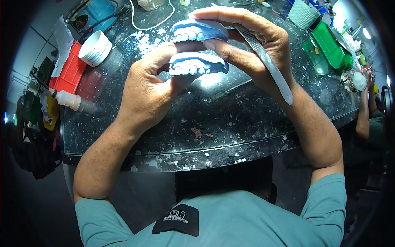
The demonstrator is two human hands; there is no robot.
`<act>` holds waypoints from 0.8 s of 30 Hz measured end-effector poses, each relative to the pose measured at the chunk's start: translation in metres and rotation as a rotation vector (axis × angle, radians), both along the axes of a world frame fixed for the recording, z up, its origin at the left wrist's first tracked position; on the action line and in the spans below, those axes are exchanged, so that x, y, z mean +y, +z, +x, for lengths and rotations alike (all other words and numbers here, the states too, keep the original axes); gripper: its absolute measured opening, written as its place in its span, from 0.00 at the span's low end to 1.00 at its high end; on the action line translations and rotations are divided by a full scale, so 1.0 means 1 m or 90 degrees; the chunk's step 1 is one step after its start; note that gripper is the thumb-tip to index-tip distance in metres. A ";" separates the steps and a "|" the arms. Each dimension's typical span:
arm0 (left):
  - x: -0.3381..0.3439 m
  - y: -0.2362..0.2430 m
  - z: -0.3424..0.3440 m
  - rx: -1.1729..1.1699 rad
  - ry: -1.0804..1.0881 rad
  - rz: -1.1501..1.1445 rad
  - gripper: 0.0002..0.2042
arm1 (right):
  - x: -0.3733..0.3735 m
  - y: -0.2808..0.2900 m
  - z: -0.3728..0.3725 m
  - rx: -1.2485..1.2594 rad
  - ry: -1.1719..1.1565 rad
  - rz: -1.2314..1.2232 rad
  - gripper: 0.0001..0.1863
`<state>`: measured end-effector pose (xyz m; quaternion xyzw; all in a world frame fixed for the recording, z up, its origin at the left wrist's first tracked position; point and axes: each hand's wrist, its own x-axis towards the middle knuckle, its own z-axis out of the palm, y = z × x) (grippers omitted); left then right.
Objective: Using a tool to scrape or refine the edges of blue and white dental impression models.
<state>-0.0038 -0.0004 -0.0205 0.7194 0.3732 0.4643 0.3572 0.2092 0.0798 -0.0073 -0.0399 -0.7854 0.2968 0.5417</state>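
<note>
My left hand grips a pale blue dental cast, its row of teeth facing me. Just above it, my right hand holds a second blue cast between fingers on top and the thumb at its lower edge. A long flat metal tool, serrated at its upper end, is also held in my right hand, slanting down along the outside of my fingers toward my wrist. The casts are apart, one over the other, above the dark, speckled worktable.
Red trays, a white tub, a bottle and a blue appliance stand at left; green trays and a woven basket at right. Small pink pieces lie near me. Another person's arm shows far right.
</note>
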 end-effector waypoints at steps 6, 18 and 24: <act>-0.003 0.001 -0.002 0.020 0.014 -0.011 0.28 | 0.001 -0.002 0.002 -0.013 -0.016 0.006 0.20; -0.006 0.003 -0.002 0.060 0.048 0.011 0.24 | 0.001 -0.002 0.001 -0.005 -0.019 0.009 0.19; -0.005 0.001 -0.003 0.050 0.044 0.004 0.24 | 0.001 -0.001 0.002 -0.006 -0.024 0.019 0.19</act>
